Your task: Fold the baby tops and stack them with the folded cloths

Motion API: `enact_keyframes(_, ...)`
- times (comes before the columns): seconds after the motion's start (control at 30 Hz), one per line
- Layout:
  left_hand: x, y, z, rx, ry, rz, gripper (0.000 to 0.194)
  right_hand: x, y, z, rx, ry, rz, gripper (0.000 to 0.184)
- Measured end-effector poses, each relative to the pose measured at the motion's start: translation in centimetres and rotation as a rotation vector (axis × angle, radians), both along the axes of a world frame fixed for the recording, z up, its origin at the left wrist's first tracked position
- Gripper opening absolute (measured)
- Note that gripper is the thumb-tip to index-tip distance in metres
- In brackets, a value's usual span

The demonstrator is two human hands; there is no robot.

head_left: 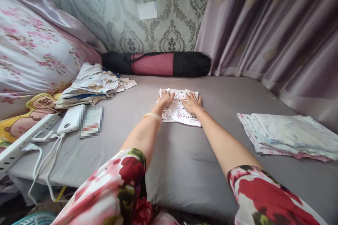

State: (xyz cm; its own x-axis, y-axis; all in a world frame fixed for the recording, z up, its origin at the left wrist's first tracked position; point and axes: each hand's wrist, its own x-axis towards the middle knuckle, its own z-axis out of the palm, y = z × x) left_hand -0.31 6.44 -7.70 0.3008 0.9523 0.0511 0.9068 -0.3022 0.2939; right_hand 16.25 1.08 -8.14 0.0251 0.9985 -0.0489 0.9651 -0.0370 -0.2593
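Note:
A small white printed garment (179, 114), folded into a rough square, lies on the grey bed sheet (179, 158) ahead of me. My left hand (166, 99) rests flat on its left part with fingers spread, a pale bangle on that wrist. My right hand (192, 102) lies flat on its right part, fingers stretched out. Neither hand grips anything. Both arms reach out from floral sleeves.
A stack of folded clothes (287, 133) sits at the right. A loose pile of clothes (92, 84) lies at the left by floral bedding. A power bank (70, 119), power strip (23, 140) and cables sit near the left edge. A black-and-pink bag (158, 64) lies against the wall.

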Motion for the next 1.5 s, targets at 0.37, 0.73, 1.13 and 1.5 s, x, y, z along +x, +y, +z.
enact_keyframes(0.37,-5.6,-5.9,-1.2,0.045,0.086,-0.12,0.052,-0.8,-6.3,0.2,0.003,-0.041,0.212,0.061)
enact_keyframes(0.73,-6.3,-8.7,0.2,0.098,0.052,-0.459,0.051,-2.5,-8.8,0.4,0.017,0.0,0.365,0.059)
enact_keyframes(1.13,-11.7,-10.7,2.0,0.029,0.036,-0.553,0.029,3.2,-13.8,1.2,0.177,-0.002,0.546,0.04)
enact_keyframes(1.5,-9.6,-10.6,3.5,0.099,0.36,-0.569,0.021,3.3,-13.6,2.8,0.175,-0.249,0.608,0.036)
